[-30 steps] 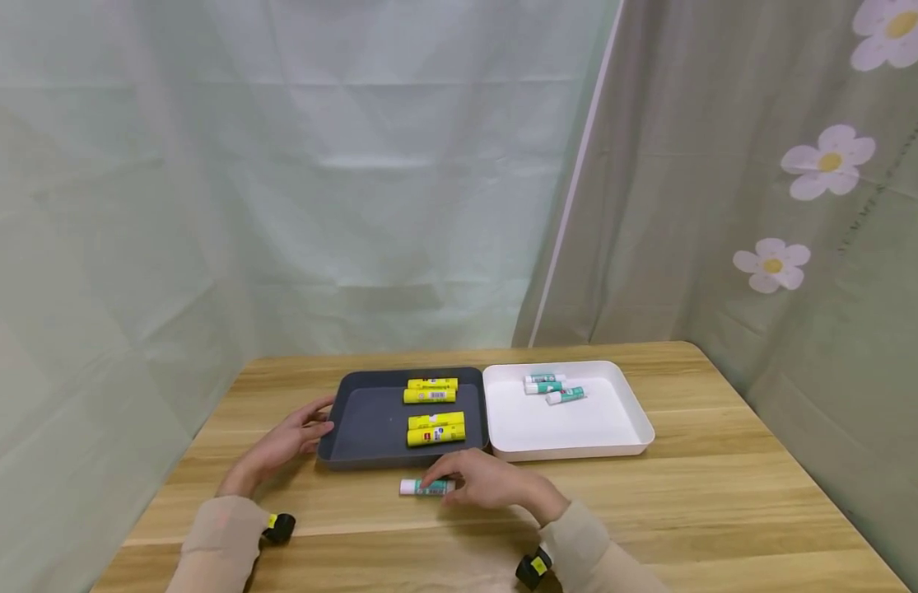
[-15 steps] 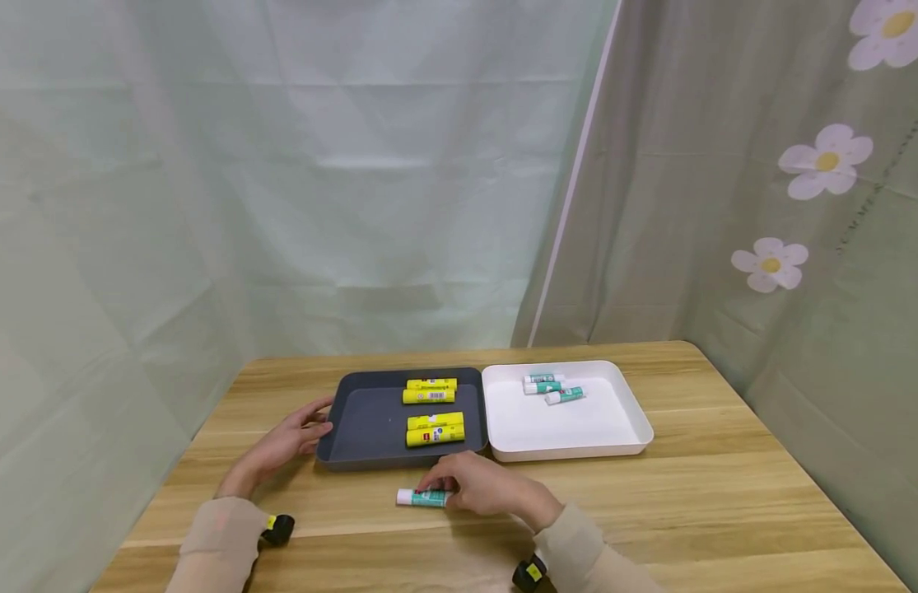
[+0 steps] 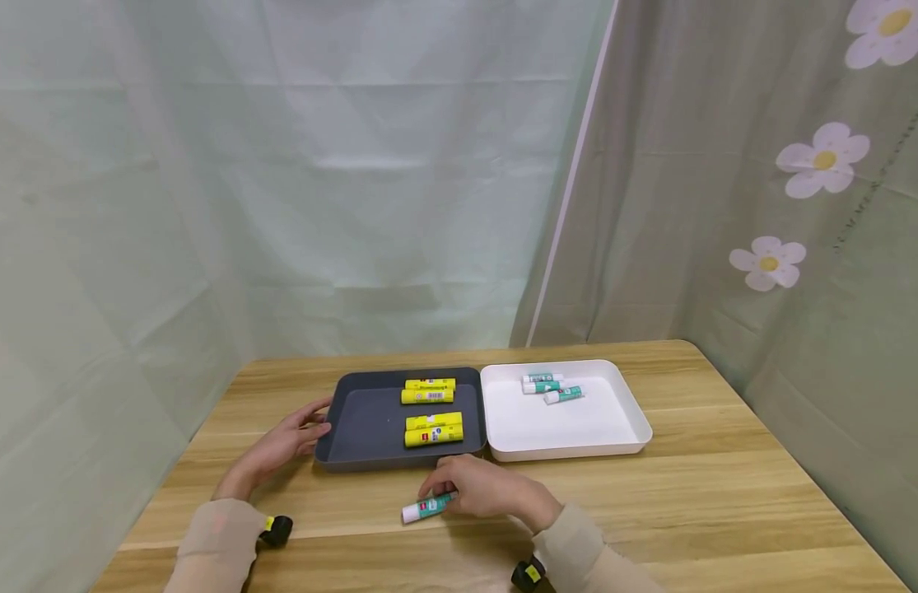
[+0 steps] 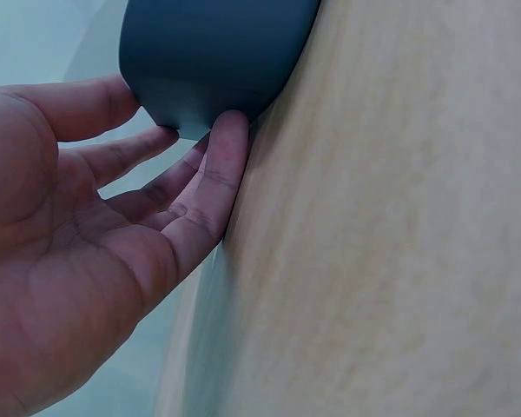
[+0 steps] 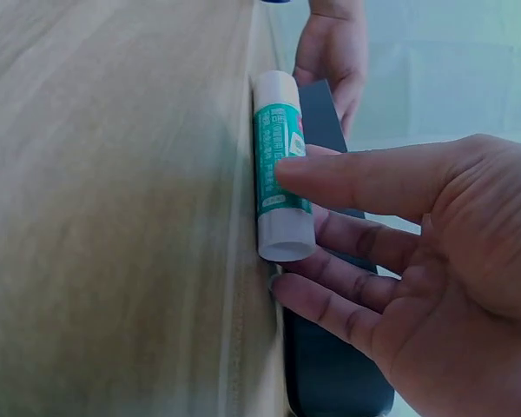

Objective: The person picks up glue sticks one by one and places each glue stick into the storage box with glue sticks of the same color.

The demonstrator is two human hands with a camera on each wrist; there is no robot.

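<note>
In the head view, my right hand (image 3: pixel 482 487) is in front of the dark grey tray (image 3: pixel 355 463), holding a green-and-white glue stick (image 3: pixel 427 506). The right wrist view has this glue stick (image 5: pixel 280 156) between thumb and fingers, the thumb across its green label. One white end slants toward the front of the table. At the grey tray's left side, my left hand (image 3: pixel 281 442) touches the outer wall with its fingertips. Its fingers (image 4: pixel 226 143) lie loosely extended against the tray's corner (image 4: pixel 208 69) in the left wrist view.
Several yellow glue sticks (image 3: pixel 434 436) lie in pairs inside the grey tray. Beside it on the right, a white tray (image 3: pixel 577 450) holds three green-and-white glue sticks (image 3: pixel 564 395). Both trays stand on a wooden table (image 3: pixel 688 494), with a curtain (image 3: pixel 399 206) behind.
The glue stick under my right hand has come a little toward the front and turned, its white left end swinging nearer. My left hand stays at the grey tray.
</note>
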